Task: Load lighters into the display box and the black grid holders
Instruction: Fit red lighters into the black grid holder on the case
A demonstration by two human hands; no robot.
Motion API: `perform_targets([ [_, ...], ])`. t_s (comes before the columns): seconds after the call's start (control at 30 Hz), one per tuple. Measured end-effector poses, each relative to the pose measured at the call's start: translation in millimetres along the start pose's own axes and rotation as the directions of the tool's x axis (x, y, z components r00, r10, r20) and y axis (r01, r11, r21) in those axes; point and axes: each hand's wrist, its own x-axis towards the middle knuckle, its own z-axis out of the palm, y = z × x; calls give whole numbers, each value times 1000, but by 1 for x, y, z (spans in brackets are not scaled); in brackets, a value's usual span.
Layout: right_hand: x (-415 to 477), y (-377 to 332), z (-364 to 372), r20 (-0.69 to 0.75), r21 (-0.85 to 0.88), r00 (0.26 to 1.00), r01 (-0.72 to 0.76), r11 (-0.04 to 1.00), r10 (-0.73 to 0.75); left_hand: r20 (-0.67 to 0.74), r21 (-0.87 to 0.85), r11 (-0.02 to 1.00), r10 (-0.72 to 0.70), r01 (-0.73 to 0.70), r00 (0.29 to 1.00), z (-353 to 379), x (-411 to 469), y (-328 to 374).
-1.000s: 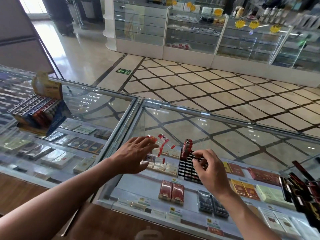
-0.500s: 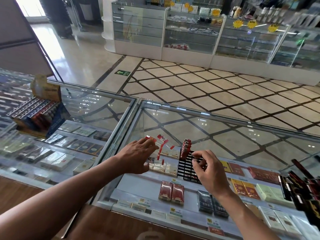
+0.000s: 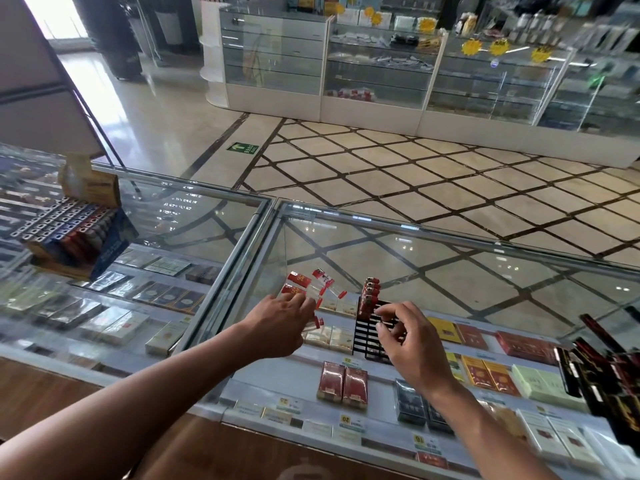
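Black grid holder [image 3: 367, 341] sits on the glass counter [image 3: 450, 268], red lighters [image 3: 369, 299] at its twelve o'clock edge. Left hand [image 3: 280, 323], grip released, hovers at loose lighters [image 3: 323, 280] at nine o'clock. Right hand [image 3: 412, 344] curls over the holder; grip unclear.

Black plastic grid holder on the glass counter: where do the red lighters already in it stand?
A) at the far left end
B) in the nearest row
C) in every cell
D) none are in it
A: the red lighters stand bunched at the far left end of the black plastic grid holder; its nearer cells show empty.
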Motion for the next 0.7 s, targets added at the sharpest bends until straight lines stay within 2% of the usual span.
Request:
perform_targets([
  [0.17, -1, -1, 0, 15, -5, 1000, -10, 1000, 10, -70, -128, 991, -35, 26, 997, 9, -3, 3],
  [0.27, -1, -2, 1, 13, -5, 1000, -8, 1000, 8, -77, -357, 932, -96, 63, 992, 10, -4, 7],
  [0.33, -1, -3, 3, 10, 1, 1000, -11, 1000, 11, -21, -637, 764, -154, 106, 988, 5, -5, 16],
  [0.4, -2, -4, 6, 18, 13, 1000, -2, 1000, 2, 77, -877, 453, -201, 163, 977, 4, -7, 32],
  [0.47, -4, -7, 9, 27, 25, 999, 23, 999, -24, 180, -971, 119, -219, 209, 959, 3, -9, 50],
  [0.5, -6, -8, 10, 34, 30, 999, 39, 999, -40, 202, -978, 14, -210, 210, 956, 3, -9, 56],
  [0.57, -9, -8, 13, 69, 36, 994, 88, 995, -91, 200, -980, -36, -174, 196, 964, 4, -10, 63],
  [0.7, -14, -6, 18, 146, 5, 974, 173, 985, -172, 151, -988, 19, -82, 153, 985, 0, -11, 64],
])
